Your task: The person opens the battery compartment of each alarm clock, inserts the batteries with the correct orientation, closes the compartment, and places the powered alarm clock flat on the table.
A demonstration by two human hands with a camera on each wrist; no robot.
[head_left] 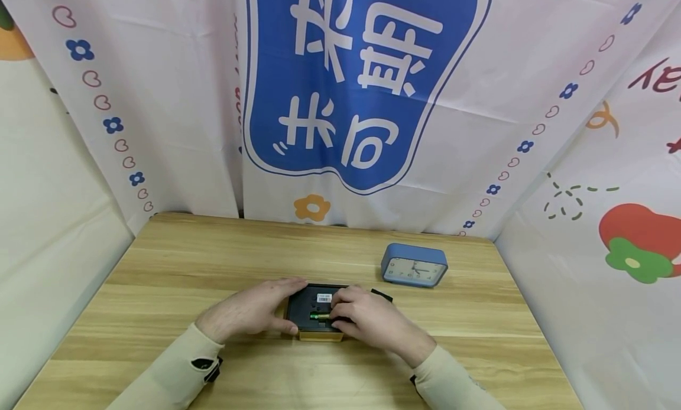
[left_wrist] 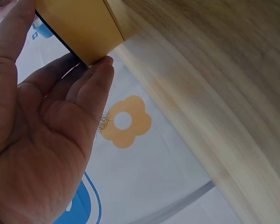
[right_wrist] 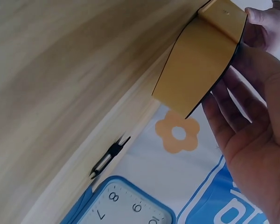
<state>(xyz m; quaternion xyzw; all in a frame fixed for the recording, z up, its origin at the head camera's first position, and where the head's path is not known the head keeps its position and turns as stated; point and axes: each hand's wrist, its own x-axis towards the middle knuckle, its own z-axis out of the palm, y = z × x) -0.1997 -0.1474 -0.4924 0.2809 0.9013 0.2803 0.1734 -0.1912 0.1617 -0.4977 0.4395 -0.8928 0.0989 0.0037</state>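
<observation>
A box-shaped, gold-sided device [head_left: 321,336] lies with its black back facing up, a white barcode label on it. My left hand [head_left: 255,308] holds its left end, thumb at the near corner and fingers along the far edge. Set in a slot in the back is a green and gold battery [head_left: 319,316]. My right hand [head_left: 367,316] has its thumb and fingertips at the battery's right end, pinching it; the fingers partly cover that end. In the wrist views, the gold side [left_wrist: 79,28] shows between the hands, but the battery is hidden.
A blue alarm clock [head_left: 415,265] stands behind and to the right of the device. Close behind my right hand lies a small black slotted piece [right_wrist: 109,156]. A printed white cloth [head_left: 202,132] hangs along the back edge of the wooden table [head_left: 255,374].
</observation>
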